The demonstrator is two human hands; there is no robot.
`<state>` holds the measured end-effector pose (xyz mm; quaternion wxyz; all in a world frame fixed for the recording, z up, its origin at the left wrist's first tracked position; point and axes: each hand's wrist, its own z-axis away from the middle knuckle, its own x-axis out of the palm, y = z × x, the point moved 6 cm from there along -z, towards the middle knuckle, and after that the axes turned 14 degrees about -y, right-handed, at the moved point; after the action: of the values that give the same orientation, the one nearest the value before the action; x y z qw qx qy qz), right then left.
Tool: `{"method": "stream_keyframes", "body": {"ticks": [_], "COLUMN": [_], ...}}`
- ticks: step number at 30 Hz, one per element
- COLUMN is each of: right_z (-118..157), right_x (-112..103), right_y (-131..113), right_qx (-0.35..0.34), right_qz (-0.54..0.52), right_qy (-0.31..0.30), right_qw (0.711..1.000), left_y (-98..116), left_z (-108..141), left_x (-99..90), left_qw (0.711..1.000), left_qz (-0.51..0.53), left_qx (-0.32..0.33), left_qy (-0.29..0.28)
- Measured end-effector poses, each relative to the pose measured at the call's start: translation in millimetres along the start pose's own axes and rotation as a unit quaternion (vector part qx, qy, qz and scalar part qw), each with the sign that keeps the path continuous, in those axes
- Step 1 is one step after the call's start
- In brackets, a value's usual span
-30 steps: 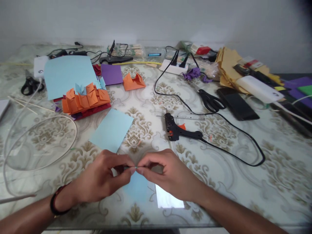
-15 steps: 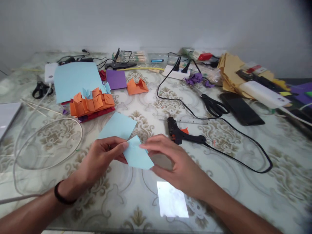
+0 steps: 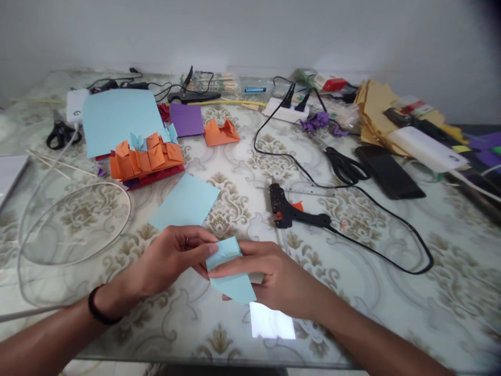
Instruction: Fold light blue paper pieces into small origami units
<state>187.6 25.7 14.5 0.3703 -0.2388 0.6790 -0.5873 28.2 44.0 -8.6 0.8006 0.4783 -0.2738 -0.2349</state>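
A folded light blue paper (image 3: 234, 282) is held in the air between both hands above the table's front part. My left hand (image 3: 176, 256) pinches its upper left corner between thumb and fingers. My right hand (image 3: 274, 271) grips it from the right, its index finger lying across the front and other fingers behind. Just beyond my left hand lies a flat light blue sheet (image 3: 188, 201). Farther left, folded orange pieces (image 3: 146, 159) stand in a joined row with red and blue pieces. A single folded orange piece (image 3: 222, 132) sits beside a purple square (image 3: 187, 119).
A black glue gun (image 3: 291, 209) lies right of centre, its cord looping rightward. Black scissors (image 3: 346, 167) and a phone (image 3: 389, 172) are beyond it. A power strip (image 3: 285, 110) stands at the back. A white cable (image 3: 127, 219) curls at the left.
Both hands and the folded paper have moved slightly toward the table's front edge and right. My right index finger now lies across the paper's face. The view has shifted slightly.
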Motion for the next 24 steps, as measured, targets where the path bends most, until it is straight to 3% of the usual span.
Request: {"method": "stream_keyframes", "body": {"ticks": [6,14,24], "right_z": [3,2,4], "right_x": [3,-5,-7], "right_y": [4,5,11], "right_qx": [-0.014,-0.025,0.09], "right_qz": [0.02,-0.006,-0.137], "right_qy": [-0.023,0.002,0.028], "right_qw": [0.999,1.0,0.986], "left_y": [-4,-3,-3], "left_z": [0,0,3], "left_x": [4.3,2.7,-0.7], "left_qw": [0.999,0.998,0.998], "left_qz": [0.001,0.044,0.048], "left_qx": [-0.024,-0.016,-0.009], "left_qy": [-0.026,-0.03,-0.029]}}
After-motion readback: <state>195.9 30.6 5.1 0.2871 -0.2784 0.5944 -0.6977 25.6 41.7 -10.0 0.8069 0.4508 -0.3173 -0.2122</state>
